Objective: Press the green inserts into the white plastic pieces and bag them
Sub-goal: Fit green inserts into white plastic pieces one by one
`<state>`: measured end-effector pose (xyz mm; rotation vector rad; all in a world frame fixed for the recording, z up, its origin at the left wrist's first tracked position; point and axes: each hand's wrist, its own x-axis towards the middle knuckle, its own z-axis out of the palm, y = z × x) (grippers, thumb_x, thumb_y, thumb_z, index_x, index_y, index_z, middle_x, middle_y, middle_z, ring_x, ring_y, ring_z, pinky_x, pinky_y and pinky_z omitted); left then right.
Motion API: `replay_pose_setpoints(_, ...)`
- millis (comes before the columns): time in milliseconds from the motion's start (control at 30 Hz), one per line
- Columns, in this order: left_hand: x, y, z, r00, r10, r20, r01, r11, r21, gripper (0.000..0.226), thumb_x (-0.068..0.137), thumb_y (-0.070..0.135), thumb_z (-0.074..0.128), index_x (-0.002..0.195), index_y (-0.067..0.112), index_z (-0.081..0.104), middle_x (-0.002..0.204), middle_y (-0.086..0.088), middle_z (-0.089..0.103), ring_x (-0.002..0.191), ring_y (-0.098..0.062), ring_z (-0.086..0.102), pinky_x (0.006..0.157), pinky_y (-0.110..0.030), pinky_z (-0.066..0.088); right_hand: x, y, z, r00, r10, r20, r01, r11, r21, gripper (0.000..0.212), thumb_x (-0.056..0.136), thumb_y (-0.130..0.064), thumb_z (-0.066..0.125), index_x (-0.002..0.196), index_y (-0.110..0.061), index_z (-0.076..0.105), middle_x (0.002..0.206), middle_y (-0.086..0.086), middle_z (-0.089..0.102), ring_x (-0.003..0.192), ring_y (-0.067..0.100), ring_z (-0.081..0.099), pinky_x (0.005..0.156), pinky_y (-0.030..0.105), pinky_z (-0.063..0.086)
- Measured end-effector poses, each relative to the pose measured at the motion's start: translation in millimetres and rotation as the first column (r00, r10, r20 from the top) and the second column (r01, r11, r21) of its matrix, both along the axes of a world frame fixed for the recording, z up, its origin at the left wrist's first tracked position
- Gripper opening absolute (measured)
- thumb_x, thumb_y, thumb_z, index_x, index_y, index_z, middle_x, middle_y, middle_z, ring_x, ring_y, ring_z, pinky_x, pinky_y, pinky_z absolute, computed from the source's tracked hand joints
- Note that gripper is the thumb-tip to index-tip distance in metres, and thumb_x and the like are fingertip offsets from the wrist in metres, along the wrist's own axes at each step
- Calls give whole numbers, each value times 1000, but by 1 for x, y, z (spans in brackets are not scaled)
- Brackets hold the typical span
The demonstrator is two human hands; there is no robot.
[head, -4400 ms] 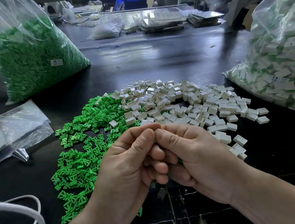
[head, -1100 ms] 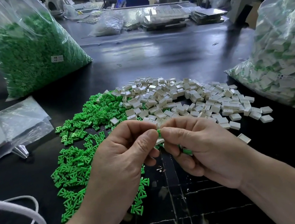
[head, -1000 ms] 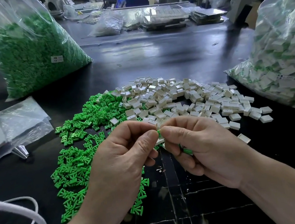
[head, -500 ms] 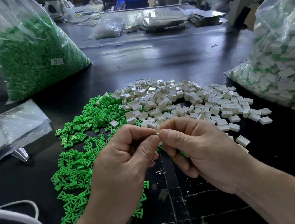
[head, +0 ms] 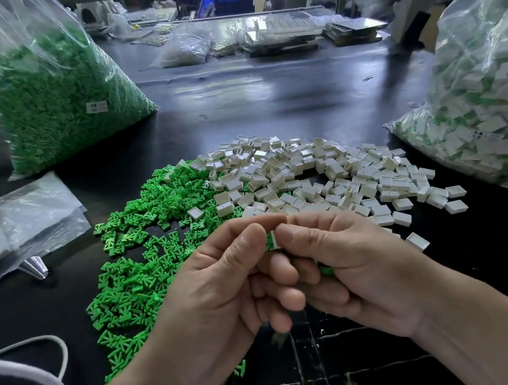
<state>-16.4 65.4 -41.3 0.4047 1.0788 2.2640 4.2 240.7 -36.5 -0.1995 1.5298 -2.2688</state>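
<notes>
- Head view: just in front of the pile of white pieces [head: 324,177], the left hand [head: 227,294] and right hand [head: 355,272] have drawn closer, both pinching one white piece [head: 276,243].
- Its green insert [head: 268,241] now looks nearly seated, so it is probably close to bagging.

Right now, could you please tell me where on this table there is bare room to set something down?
The widest bare stretch of table lies beyond the white pieces, between the green bag and the right bag. Crowded: the green inserts and empty bags on the left.
</notes>
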Motion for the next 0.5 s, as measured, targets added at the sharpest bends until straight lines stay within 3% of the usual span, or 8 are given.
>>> replay_pose_setpoints(67, 0, 0, -1, 999, -15, 52, 13, 999, 33, 31, 82, 25, 74, 107, 8, 71, 72, -14, 69, 58, -21, 70, 45, -25, 54, 0, 0, -1, 1000, -1, 20, 1, 1000, 2, 28, 91, -30, 64, 97, -3, 70, 60, 0, 52, 36, 5, 38, 31, 15, 27)
replay_pose_setpoints(167, 0, -1, -2, 995, -12, 100, 7, 999, 46, 34, 75, 24, 80, 103, 7, 72, 70, -15, 69, 56, -22, 70, 44, -25, 54, 1, -2, 0, 1000, -16, -6, 17, 998, 63, 21, 92, -31, 62, 97, -16, 76, 59, -2, 53, 37, 5, 37, 31, 15, 26)
replay_pose_setpoints(300, -1, -2, -1, 990, -2, 142, -4, 999, 43, 43, 66, 22, 88, 101, 4, 71, 68, -18, 67, 52, -24, 69, 42, -27, 54, 2, -3, 0, 999, -43, -10, 44, 991, 123, 38, 91, -33, 63, 118, -7, 67, 58, -1, 54, 39, 7, 37, 32, 16, 27)
replay_pose_setpoints(400, 0, -3, 0, 991, -9, 137, 3, 999, 44, 42, 67, 22, 88, 101, 4, 71, 66, -18, 67, 51, -24, 68, 41, -27, 53, 3, -3, 2, 1000, -27, -11, 28, 994, 101, 31, 91, -32, 63, 113, -12, 71, 59, 0, 54, 39, 6, 38, 32, 16, 27)
replay_pose_setpoints(500, 2, -1, 0, 992, 26, 120, -27, 1000, 7, 26, 75, 23, 82, 93, 8, 72, 59, -15, 65, 46, -23, 66, 39, -26, 52, 5, -6, 2, 998, -43, -37, 47, 991, 127, 19, 90, -33, 65, 94, -17, 74, 58, 1, 55, 37, 7, 37, 32, 15, 25)
